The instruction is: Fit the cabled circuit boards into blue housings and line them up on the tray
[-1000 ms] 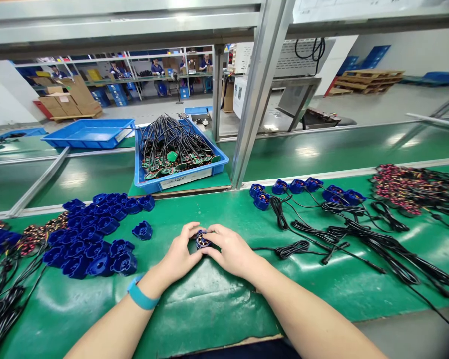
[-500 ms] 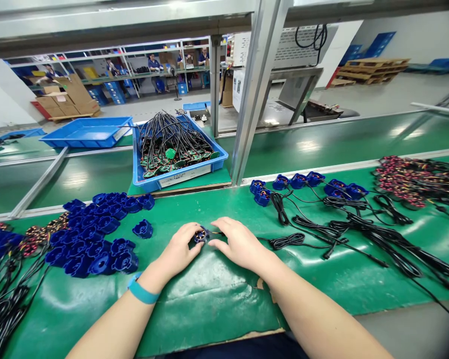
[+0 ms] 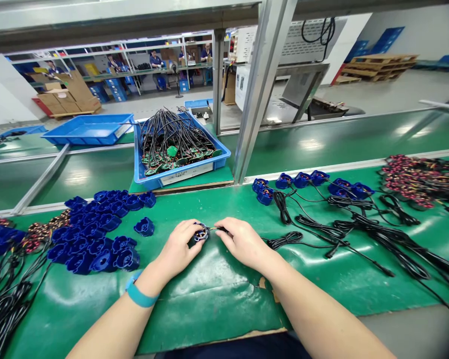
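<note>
My left hand, with a teal band on its wrist, is closed around a small blue plastic housing with copper windings showing inside. Thin coloured wires run from the housing to a black cable, which my right hand pinches between thumb and fingers just to the right. That cable seems to lead on to a coiled black cable beyond the right hand. One loose blue housing sits left of my left hand, beside a cluster of blue housings.
Along the bench's back right stand several wired blue housings with bundled black cables. A pile of copper-wound coils lies far right. Behind, a blue tray holds green circuit boards with cables, near a metal post.
My right thumb and fingers have come together on the cable, pulling slightly right, so more coloured wire shows. My left hand keeps the housing. The view has shifted slightly.
</note>
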`<action>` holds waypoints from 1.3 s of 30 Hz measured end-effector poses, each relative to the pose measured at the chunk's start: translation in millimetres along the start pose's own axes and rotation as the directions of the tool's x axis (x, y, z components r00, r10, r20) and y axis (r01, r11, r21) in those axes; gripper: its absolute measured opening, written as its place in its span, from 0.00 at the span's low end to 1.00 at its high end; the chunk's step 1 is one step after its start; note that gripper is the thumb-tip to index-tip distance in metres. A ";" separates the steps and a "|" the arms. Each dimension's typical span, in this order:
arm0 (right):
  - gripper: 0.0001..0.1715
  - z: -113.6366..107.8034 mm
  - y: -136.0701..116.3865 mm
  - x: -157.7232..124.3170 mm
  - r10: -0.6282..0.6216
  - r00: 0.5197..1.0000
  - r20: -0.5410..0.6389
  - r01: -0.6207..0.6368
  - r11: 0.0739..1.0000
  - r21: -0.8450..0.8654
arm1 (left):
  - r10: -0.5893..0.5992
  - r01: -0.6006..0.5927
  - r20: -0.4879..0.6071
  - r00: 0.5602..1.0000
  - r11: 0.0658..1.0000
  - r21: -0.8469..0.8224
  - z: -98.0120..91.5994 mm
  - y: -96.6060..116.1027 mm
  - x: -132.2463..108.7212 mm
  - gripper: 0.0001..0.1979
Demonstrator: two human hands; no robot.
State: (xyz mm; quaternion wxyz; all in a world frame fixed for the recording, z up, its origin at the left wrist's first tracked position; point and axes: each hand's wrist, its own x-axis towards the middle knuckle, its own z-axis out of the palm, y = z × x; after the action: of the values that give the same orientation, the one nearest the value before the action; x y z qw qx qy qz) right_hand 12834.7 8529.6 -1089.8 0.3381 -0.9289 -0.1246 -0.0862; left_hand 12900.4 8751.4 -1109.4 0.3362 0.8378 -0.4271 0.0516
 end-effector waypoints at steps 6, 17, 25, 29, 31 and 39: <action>0.09 -0.7 -1.6 -0.8 0.008 0.999 0.044 -0.008 1.000 -0.003 | 0.007 -0.006 0.036 0.999 0.999 -0.040 1.5 2.0 -0.4 0.11; 0.16 0.3 -2.7 -0.4 -0.004 0.999 0.033 0.002 0.998 0.056 | -0.073 0.073 -0.030 0.997 0.997 -0.012 6.0 -12.7 -4.5 0.22; 0.18 4.3 -8.9 0.3 0.000 0.992 0.125 0.003 1.000 -0.022 | 0.115 -0.037 -0.148 0.982 0.893 0.448 15.5 6.9 -14.9 0.19; 0.15 5.6 -12.4 0.3 -0.010 0.990 0.139 0.017 0.999 -0.050 | 0.103 -0.014 -0.156 0.982 0.872 0.489 19.9 13.2 -20.6 0.20; 0.15 6.7 -12.7 -0.2 -0.012 0.990 0.137 0.019 0.998 -0.051 | 0.065 0.014 -0.139 0.988 0.863 0.505 21.6 13.5 -22.6 0.21; 0.13 7.2 -15.4 -0.1 -0.012 0.991 0.137 0.020 0.998 -0.058 | -0.022 0.057 -0.078 0.997 0.876 0.479 26.7 12.0 -22.8 0.29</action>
State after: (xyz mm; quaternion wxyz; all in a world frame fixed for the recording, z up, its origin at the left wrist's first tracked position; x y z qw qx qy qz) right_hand 12830.7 8545.7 -1085.9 0.3006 -0.9411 -0.1523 -0.0288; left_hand 12871.7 8745.7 -1132.2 0.1338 0.9012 -0.3716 0.1786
